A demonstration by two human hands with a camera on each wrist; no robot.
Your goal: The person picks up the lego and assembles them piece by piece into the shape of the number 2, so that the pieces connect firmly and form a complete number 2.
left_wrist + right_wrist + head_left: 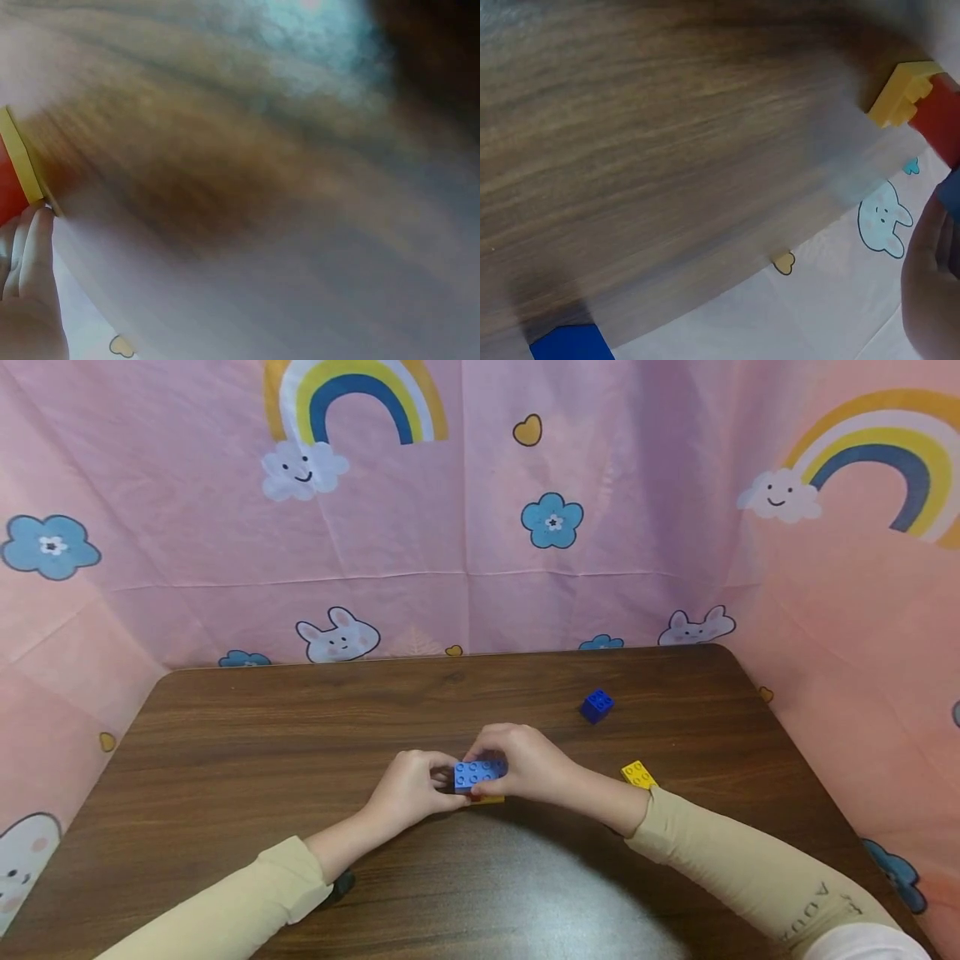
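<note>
At the middle of the table, a light blue building brick (468, 775) with studs sits on top of a small stack. Below it are a red brick (939, 116) and, lowest, a yellow brick (895, 94) that juts out past the red one. My right hand (534, 766) pinches the light blue brick between thumb and fingers from the right. From the left, my left hand (407, 791) holds the stack, thumb in front and fingers behind. The left wrist view catches only the red and yellow edge beside the fingers (37, 255).
A dark blue brick (597, 706) stands farther back on the right of the wooden table (300, 718). Another yellow brick (637, 774) lies beside my right forearm, partly covered by the sleeve. Patterned pink cloth (495, 543) hangs around the table's back and sides.
</note>
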